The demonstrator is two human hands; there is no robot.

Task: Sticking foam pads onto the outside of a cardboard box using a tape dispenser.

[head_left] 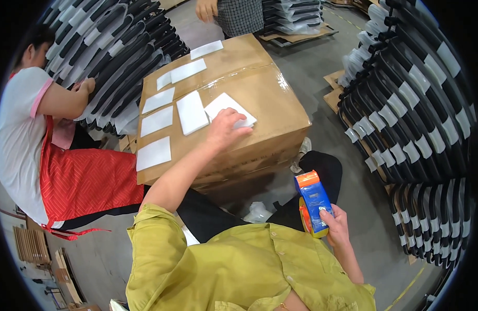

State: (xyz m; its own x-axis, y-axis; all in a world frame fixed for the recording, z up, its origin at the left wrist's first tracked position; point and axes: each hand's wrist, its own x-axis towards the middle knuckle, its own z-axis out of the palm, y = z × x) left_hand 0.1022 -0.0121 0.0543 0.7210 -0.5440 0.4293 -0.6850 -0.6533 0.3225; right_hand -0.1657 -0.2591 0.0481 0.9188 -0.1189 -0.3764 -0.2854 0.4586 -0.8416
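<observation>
My left hand (229, 126) reaches over a cardboard box (285, 116), its bent fingers and thumb on the right side of a stack of white sheets (222, 104). A second white stack (192, 112) lies just left of it. Single white sheets (157, 121) are spread along the box's left side, with more near its far edge (206, 49). Low on the right, my right hand (337, 226) grips a blue tape dispenser (316, 201) with an orange end, held upright above my knee. The dispenser's lower side is partly hidden.
At left a person in a red apron (88, 179) works at stacked black curved frames (119, 67) with white wraps. Similar frames (405, 98) rise at right. Another person's hand (206, 9) shows beyond the box. A crumpled plastic bag (257, 213) lies below the box.
</observation>
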